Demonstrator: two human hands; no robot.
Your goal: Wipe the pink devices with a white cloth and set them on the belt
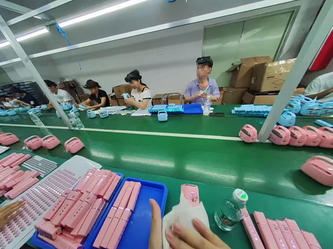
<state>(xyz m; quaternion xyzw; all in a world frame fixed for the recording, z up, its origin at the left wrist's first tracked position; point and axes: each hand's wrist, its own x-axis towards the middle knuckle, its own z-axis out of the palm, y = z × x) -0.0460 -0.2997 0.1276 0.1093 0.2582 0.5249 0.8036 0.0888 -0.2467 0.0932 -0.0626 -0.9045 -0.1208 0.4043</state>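
A pink plastic piece (194, 189) with a small printed picture at its end sticks out from under a white cloth (183, 216), near the front of the bench. My left hand (154, 247) holds the piece from below and the left, thumb pointing up; its other fingers are hidden. Over the top, my right hand (200, 245) presses the cloth down on the piece, its fingers slightly bent. Left of my hands is a blue tray (150, 217) with several pink bars (118, 216) in it. A small clear bottle (229, 214) with a green-and-white cap stands to the right.
More pink bars (282, 233) lie at the right, near a pink handled housing (326, 171). Another tray of bars (77, 204) and a sticker sheet (36, 209) lie left, under a neighbour's hand (4, 219). People sit across the green bench (158, 151). A slanted white post (299, 58) rises at right.
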